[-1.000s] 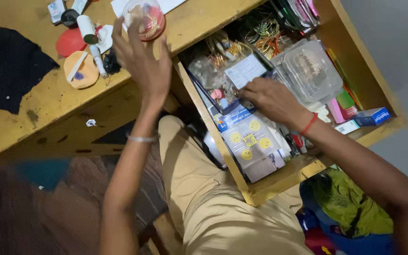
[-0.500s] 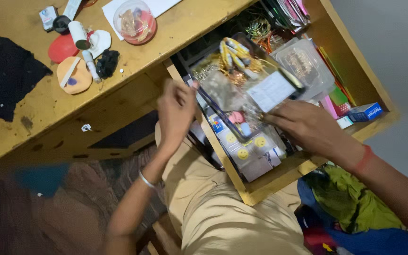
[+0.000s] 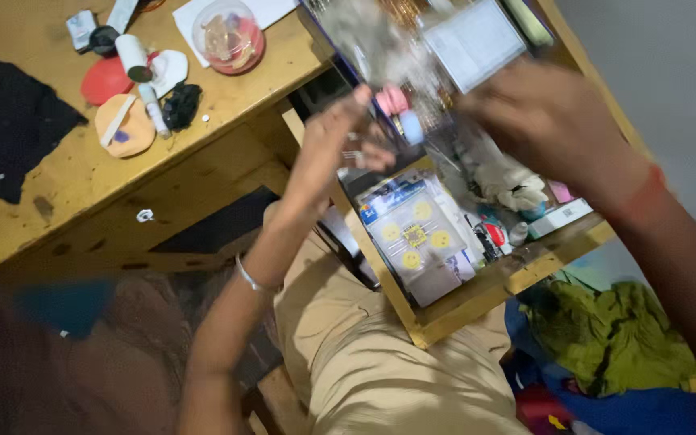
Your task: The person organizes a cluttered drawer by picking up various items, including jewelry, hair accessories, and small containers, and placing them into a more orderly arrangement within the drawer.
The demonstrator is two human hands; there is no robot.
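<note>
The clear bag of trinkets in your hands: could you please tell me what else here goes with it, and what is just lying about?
In hand:
clear bag
left hand
right hand
open drawer

Lying about:
round tub
black cloth
smiley card
green cloth

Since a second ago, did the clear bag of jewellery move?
Yes. The clear bag lay in the drawer before; now both the left hand and right hand hold it up above the drawer, near the desk edge.
</note>
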